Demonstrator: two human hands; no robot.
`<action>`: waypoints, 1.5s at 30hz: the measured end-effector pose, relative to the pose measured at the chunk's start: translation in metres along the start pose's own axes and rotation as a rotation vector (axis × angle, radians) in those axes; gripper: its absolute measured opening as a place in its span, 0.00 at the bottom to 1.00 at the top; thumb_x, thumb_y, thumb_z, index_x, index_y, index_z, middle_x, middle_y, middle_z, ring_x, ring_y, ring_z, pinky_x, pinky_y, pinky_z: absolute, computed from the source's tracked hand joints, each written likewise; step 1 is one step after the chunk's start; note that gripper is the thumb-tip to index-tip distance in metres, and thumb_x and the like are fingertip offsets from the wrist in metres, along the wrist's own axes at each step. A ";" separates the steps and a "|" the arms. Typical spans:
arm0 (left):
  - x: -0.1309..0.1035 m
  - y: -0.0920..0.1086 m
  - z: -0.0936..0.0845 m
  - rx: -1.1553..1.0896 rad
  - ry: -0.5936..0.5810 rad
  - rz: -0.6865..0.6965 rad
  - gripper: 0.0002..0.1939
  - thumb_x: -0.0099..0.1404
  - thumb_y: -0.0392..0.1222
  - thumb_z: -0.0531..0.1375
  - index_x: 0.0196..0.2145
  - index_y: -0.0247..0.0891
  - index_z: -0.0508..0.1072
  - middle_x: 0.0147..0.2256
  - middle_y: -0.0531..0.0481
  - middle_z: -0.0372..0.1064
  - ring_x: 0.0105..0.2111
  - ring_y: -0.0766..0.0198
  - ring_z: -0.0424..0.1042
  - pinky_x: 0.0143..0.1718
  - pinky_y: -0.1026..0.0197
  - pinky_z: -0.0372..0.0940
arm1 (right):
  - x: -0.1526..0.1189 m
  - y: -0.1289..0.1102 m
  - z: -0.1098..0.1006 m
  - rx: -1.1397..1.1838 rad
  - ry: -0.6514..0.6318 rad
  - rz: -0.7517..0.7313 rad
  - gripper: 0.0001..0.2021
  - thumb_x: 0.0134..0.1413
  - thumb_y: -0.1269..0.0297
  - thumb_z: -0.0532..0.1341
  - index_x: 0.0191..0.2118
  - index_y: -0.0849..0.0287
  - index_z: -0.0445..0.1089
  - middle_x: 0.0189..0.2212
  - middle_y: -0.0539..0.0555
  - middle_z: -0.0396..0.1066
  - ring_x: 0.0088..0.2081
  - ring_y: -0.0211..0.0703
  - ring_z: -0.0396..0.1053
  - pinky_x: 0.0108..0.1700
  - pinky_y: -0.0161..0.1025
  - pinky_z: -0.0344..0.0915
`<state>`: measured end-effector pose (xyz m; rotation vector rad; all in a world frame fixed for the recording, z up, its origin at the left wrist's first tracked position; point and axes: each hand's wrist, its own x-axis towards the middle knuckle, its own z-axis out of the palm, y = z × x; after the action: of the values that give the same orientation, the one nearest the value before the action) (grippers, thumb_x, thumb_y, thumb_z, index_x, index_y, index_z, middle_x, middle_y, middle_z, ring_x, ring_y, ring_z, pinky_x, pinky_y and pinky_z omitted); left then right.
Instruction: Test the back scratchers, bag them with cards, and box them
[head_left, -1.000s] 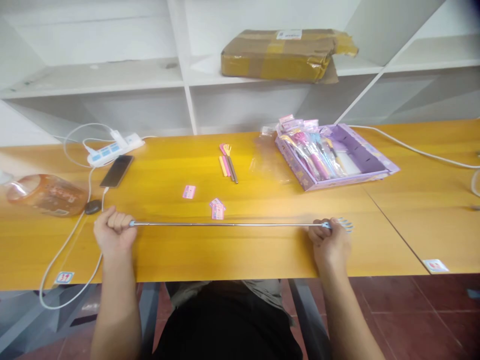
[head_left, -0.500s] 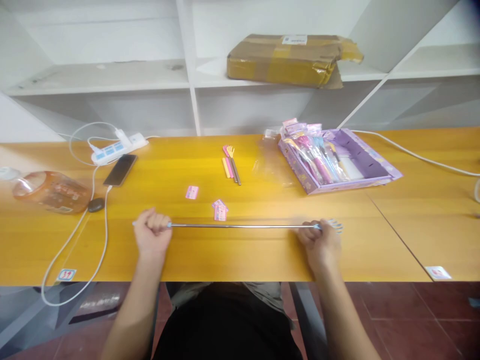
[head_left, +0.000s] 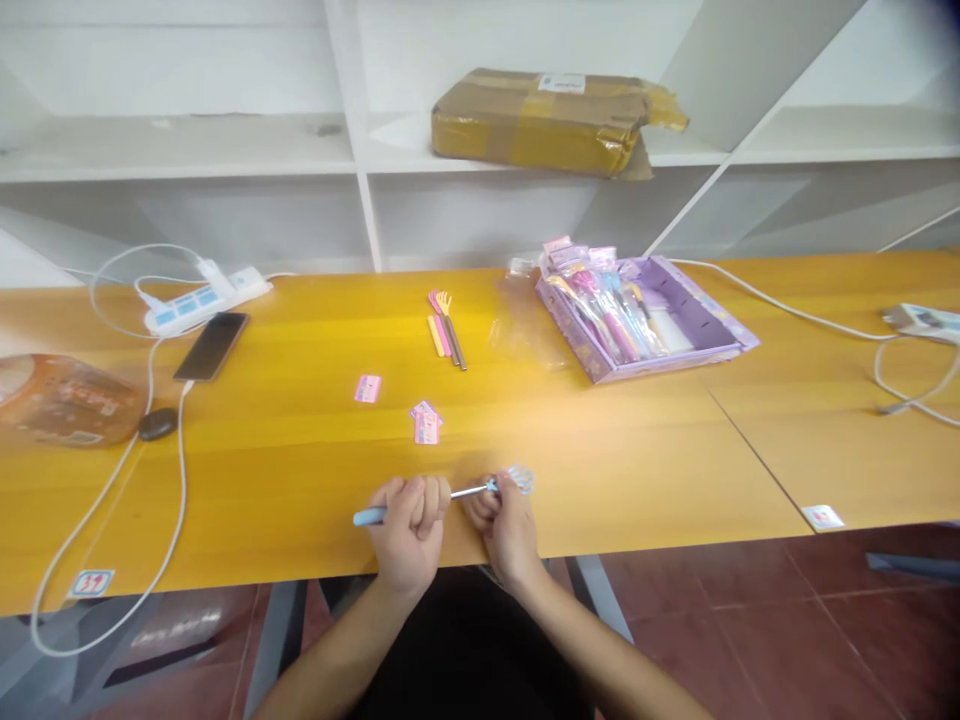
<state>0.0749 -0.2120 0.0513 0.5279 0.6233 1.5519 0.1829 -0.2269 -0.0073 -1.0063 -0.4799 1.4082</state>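
Note:
A light blue telescopic back scratcher point(head_left: 469, 492) with a thin metal rod is held between my two hands, above the table's front part. My left hand point(head_left: 409, 530) is wrapped round its blue handle, whose end sticks out to the left. My right hand point(head_left: 506, 525) grips it just below the claw-shaped head, which pokes out past the fingers. Only a short piece of rod shows between the fists. Beyond them lie several small pink cards point(head_left: 427, 428). Farther back, pink and yellow back scratchers point(head_left: 448, 330) lie side by side.
A purple open box point(head_left: 675, 370) holds several bagged back scratchers at right. To the left are a phone point(head_left: 212, 346), a power strip point(head_left: 206, 303), looping white cables, a black mouse-like object point(head_left: 158, 424) and an orange bottle point(head_left: 71, 400). A taped carton point(head_left: 540, 120) sits on the shelf.
My hands have come together from far apart, and the back scratcher's rod has slid from long to short. The view has shifted slightly to the right.

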 end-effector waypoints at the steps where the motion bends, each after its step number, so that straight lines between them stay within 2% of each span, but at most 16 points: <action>1: 0.000 0.000 0.000 0.032 -0.037 0.011 0.35 0.68 0.38 0.70 0.18 0.38 0.47 0.15 0.59 0.41 0.18 0.69 0.50 0.28 0.58 0.56 | 0.003 -0.004 -0.002 0.017 -0.016 0.010 0.32 0.66 0.37 0.61 0.22 0.52 0.47 0.18 0.40 0.39 0.20 0.33 0.36 0.22 0.37 0.36; 3: 0.001 0.003 -0.001 0.157 -0.116 0.032 0.30 0.68 0.42 0.71 0.18 0.38 0.56 0.19 0.53 0.54 0.27 0.61 0.66 0.37 0.55 0.64 | 0.010 -0.015 -0.006 0.052 -0.048 0.029 0.32 0.66 0.38 0.61 0.22 0.52 0.46 0.18 0.40 0.38 0.20 0.33 0.35 0.22 0.37 0.36; 5: 0.007 0.013 -0.006 0.338 -0.209 -0.002 0.21 0.67 0.46 0.72 0.22 0.39 0.70 0.33 0.44 0.71 0.44 0.51 0.75 0.52 0.50 0.68 | 0.022 -0.030 -0.012 0.071 -0.063 0.031 0.31 0.66 0.40 0.61 0.23 0.52 0.46 0.19 0.40 0.38 0.20 0.33 0.34 0.21 0.37 0.37; 7: 0.017 0.030 -0.013 0.478 -0.342 -0.174 0.14 0.67 0.52 0.72 0.31 0.38 0.80 0.52 0.37 0.72 0.53 0.44 0.75 0.59 0.46 0.67 | 0.038 -0.049 -0.020 0.044 -0.074 0.011 0.31 0.66 0.41 0.62 0.23 0.51 0.45 0.19 0.39 0.37 0.21 0.33 0.33 0.21 0.37 0.36; 8: 0.023 0.040 -0.017 0.484 -0.431 -0.320 0.18 0.68 0.56 0.70 0.33 0.37 0.82 0.54 0.35 0.71 0.49 0.44 0.77 0.56 0.45 0.69 | 0.046 -0.059 -0.023 0.000 -0.094 0.000 0.31 0.65 0.40 0.63 0.23 0.51 0.45 0.19 0.39 0.37 0.21 0.33 0.33 0.21 0.37 0.35; 11: 0.041 0.063 -0.027 0.472 -0.606 -0.672 0.22 0.72 0.60 0.64 0.41 0.37 0.82 0.48 0.34 0.74 0.38 0.49 0.80 0.46 0.46 0.74 | 0.073 -0.087 -0.028 -0.248 -0.178 -0.037 0.32 0.62 0.38 0.65 0.23 0.52 0.49 0.20 0.40 0.40 0.21 0.32 0.36 0.23 0.36 0.36; 14: 0.062 0.063 -0.032 0.657 -0.662 -0.667 0.18 0.73 0.49 0.66 0.57 0.44 0.75 0.46 0.40 0.76 0.34 0.58 0.79 0.41 0.54 0.74 | 0.097 -0.100 -0.020 -0.561 -0.269 -0.081 0.32 0.64 0.31 0.60 0.24 0.51 0.50 0.20 0.42 0.43 0.21 0.33 0.41 0.24 0.36 0.42; 17: 0.090 0.045 -0.036 0.749 -0.710 -0.625 0.20 0.71 0.43 0.66 0.58 0.46 0.71 0.36 0.51 0.72 0.25 0.67 0.70 0.28 0.65 0.64 | 0.119 -0.104 -0.010 -1.013 -0.354 -0.261 0.31 0.71 0.32 0.50 0.26 0.54 0.58 0.22 0.47 0.57 0.24 0.38 0.55 0.29 0.37 0.53; 20: 0.119 0.028 -0.044 0.729 -0.582 -0.601 0.08 0.67 0.40 0.65 0.43 0.41 0.72 0.27 0.58 0.62 0.18 0.74 0.52 0.21 0.70 0.46 | 0.140 -0.106 -0.011 -1.521 -0.107 -0.521 0.22 0.75 0.44 0.54 0.43 0.60 0.72 0.43 0.60 0.74 0.34 0.45 0.69 0.35 0.39 0.61; 22: 0.133 0.024 -0.053 0.707 -0.514 -0.552 0.06 0.66 0.41 0.65 0.36 0.40 0.71 0.23 0.61 0.54 0.18 0.74 0.45 0.21 0.69 0.41 | 0.151 -0.107 -0.020 -1.740 0.099 -0.583 0.17 0.75 0.53 0.56 0.54 0.61 0.73 0.58 0.66 0.70 0.38 0.47 0.73 0.33 0.40 0.63; 25: 0.140 0.028 -0.067 0.648 -0.474 -0.452 0.07 0.68 0.43 0.64 0.34 0.39 0.71 0.22 0.62 0.48 0.18 0.74 0.43 0.22 0.68 0.41 | 0.158 -0.107 -0.036 -1.887 0.145 -0.576 0.16 0.74 0.61 0.55 0.59 0.56 0.75 0.71 0.64 0.60 0.41 0.49 0.78 0.33 0.40 0.68; 28: 0.139 0.035 -0.077 0.617 -0.462 -0.374 0.08 0.68 0.44 0.65 0.34 0.38 0.74 0.22 0.61 0.48 0.19 0.73 0.45 0.23 0.67 0.43 | 0.160 -0.104 -0.043 -1.937 0.085 -0.535 0.19 0.74 0.61 0.54 0.62 0.55 0.75 0.76 0.62 0.56 0.44 0.52 0.80 0.37 0.45 0.76; 32: 0.138 0.036 -0.079 0.582 -0.404 -0.395 0.07 0.66 0.42 0.67 0.34 0.38 0.74 0.22 0.61 0.48 0.20 0.73 0.44 0.23 0.67 0.43 | 0.161 -0.100 -0.042 -1.852 0.066 -0.547 0.28 0.73 0.61 0.56 0.73 0.63 0.64 0.75 0.68 0.59 0.50 0.61 0.81 0.46 0.53 0.81; 37: 0.141 0.030 -0.076 0.469 -0.381 -0.496 0.12 0.64 0.47 0.70 0.33 0.35 0.76 0.23 0.60 0.50 0.20 0.75 0.44 0.23 0.67 0.43 | 0.153 -0.093 -0.036 -1.485 -0.010 -0.973 0.34 0.72 0.68 0.56 0.80 0.60 0.50 0.75 0.68 0.59 0.65 0.63 0.73 0.58 0.57 0.80; 41: 0.139 0.028 -0.071 0.380 -0.383 -0.633 0.23 0.65 0.59 0.69 0.40 0.34 0.81 0.31 0.52 0.63 0.20 0.76 0.48 0.22 0.67 0.44 | 0.128 -0.083 -0.021 -1.294 -0.330 -1.277 0.41 0.70 0.75 0.57 0.82 0.56 0.42 0.74 0.67 0.61 0.74 0.60 0.63 0.68 0.60 0.72; 45: 0.134 0.030 -0.067 0.323 -0.429 -0.655 0.39 0.59 0.77 0.67 0.45 0.35 0.82 0.34 0.49 0.68 0.22 0.73 0.52 0.23 0.66 0.49 | 0.103 -0.071 -0.005 -1.251 -0.767 -1.375 0.37 0.72 0.77 0.56 0.81 0.62 0.45 0.68 0.66 0.71 0.76 0.54 0.59 0.69 0.53 0.70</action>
<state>-0.0016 -0.0844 0.0170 0.7794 0.6301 0.6940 0.2448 -0.1209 0.0185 -0.6197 -2.2559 0.0004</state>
